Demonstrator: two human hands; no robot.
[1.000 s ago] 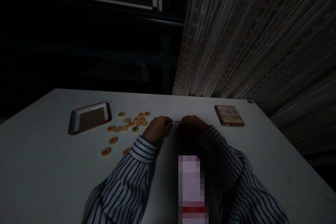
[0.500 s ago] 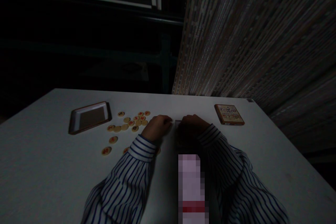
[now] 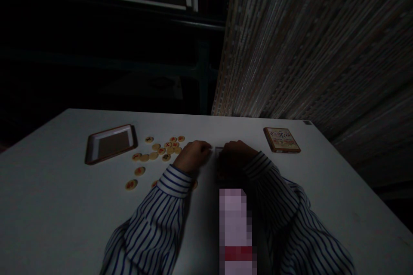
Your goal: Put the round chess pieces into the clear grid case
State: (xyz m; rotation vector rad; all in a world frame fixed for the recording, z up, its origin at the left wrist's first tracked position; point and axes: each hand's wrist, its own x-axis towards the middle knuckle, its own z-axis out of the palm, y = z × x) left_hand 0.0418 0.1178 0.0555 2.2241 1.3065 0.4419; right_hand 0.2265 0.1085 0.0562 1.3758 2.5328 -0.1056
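My left hand (image 3: 192,156) rests on the white table (image 3: 80,206) just right of the scattered round pieces (image 3: 161,151), its fingers curled in; whether anything is between them is hidden. My right hand (image 3: 237,153) is closed over a dark flat tray-like object (image 3: 220,172) in front of me, and its fingers are lost in shadow. Several of the pale discs carry red or dark characters, while others show a blank face. A few discs lie partly behind my left sleeve. The two hands are apart.
An open shallow box part (image 3: 111,142) lies at the left of the table. A flat box with a printed cover (image 3: 282,140) is at the back right. A strand curtain (image 3: 274,43) hangs beyond the table's rear edge. The scene is dim.
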